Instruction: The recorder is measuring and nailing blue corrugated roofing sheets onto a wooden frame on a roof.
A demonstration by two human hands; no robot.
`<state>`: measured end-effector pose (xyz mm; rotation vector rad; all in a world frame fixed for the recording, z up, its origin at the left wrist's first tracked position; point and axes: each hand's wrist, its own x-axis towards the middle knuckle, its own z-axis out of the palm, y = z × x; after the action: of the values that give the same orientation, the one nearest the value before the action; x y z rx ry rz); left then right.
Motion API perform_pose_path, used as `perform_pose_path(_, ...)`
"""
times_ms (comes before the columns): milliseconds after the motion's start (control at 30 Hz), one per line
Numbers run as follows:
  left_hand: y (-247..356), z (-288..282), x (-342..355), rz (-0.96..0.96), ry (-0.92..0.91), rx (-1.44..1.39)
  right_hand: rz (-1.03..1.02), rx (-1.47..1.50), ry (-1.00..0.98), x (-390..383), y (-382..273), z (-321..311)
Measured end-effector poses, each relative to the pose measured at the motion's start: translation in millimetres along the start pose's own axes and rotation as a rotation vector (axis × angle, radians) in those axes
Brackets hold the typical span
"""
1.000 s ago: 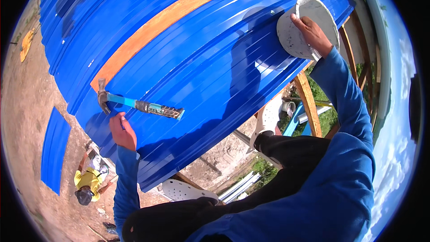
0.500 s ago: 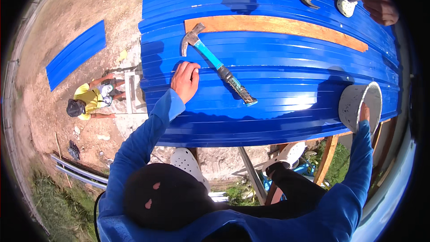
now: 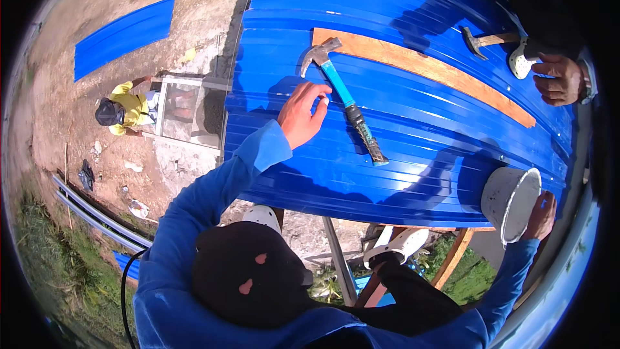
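My left hand [image 3: 305, 115] is held over the blue ribbed metal sheet [image 3: 400, 174], fingers loosely bent and apart, holding nothing. Just to its right lies a claw hammer [image 3: 339, 84] with a turquoise and black handle, its head on the end of a wooden strip [image 3: 426, 68]. At the right edge of the sheet a whitish bucket [image 3: 500, 197] tilts with its mouth toward my right side. My right hand [image 3: 541, 216] is by the bucket's mouth, fingers curled closed. What it holds, if anything, is hidden.
At the upper right are another person's hand [image 3: 558, 81], pale clogs [image 3: 520, 59] and a second hammer [image 3: 487, 40]. Below left, a person in a yellow shirt [image 3: 134, 105] stands by a framed screen [image 3: 187, 110]. Wooden beams [image 3: 453, 258] show under the sheet's near edge.
My right hand has come out of the bucket to its mouth. My left hand has risen off the sheet, nearer the hammer. The view has shifted, and more of the other person shows.
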<state>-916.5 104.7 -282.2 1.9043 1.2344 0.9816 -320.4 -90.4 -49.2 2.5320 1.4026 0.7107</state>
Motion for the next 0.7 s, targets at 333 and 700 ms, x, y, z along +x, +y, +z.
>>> perform_pose_path(333, 92.6, 18.7, 4.5, -0.272, -0.621, -0.569, -0.899, 0.579, -0.119, -72.1, -356.6, -99.1)
perform_pose_path(700, -1.5, -16.6, 22.4, -0.354, -0.104, -0.440, -0.499, 1.001, -0.430, -104.0, -461.8, -64.1)
